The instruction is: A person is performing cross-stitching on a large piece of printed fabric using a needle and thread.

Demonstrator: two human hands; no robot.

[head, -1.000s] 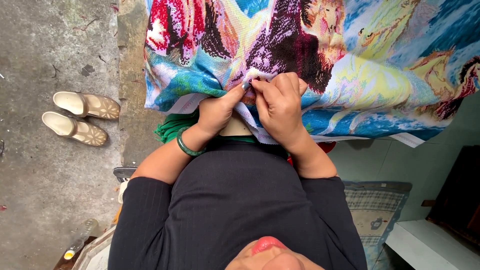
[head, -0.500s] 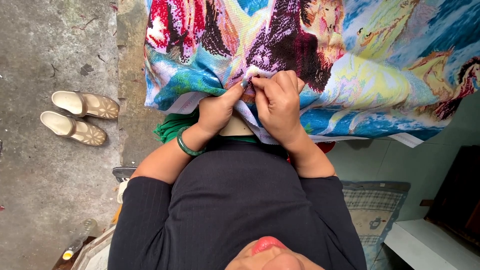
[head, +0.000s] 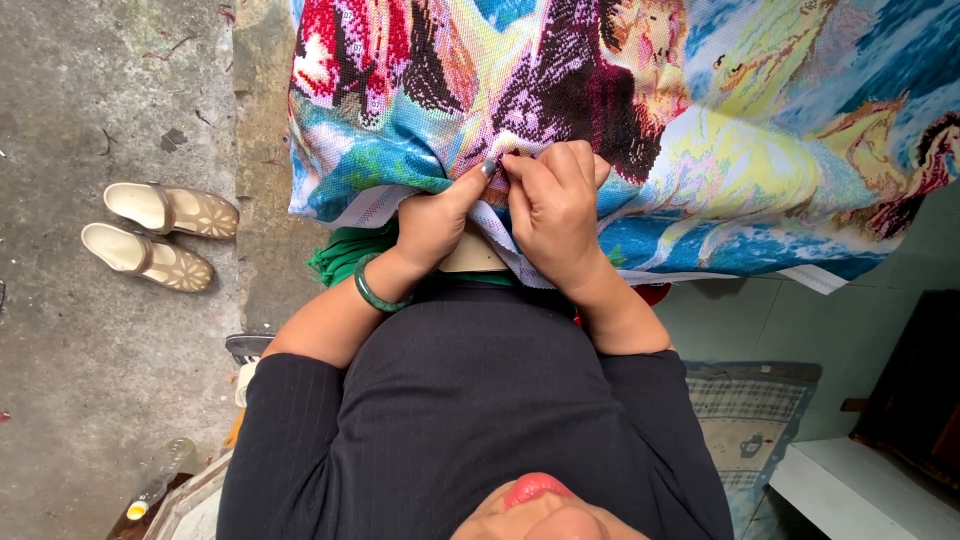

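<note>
Multicoloured embroidered cloth (head: 640,130) over lap, left hand (head: 435,215), right hand (head: 555,205) pinching its edge (needle perhaps hidden)

We have a single head-worn view, looking steeply down our own front from close range. Our chest fills the near bottom edge, both hands (head: 500,215) meet mid-frame on the embroidered cloth (head: 700,130) spreading far and right, and the concrete floor (head: 90,120) with sandals (head: 160,235) lies left.
</note>
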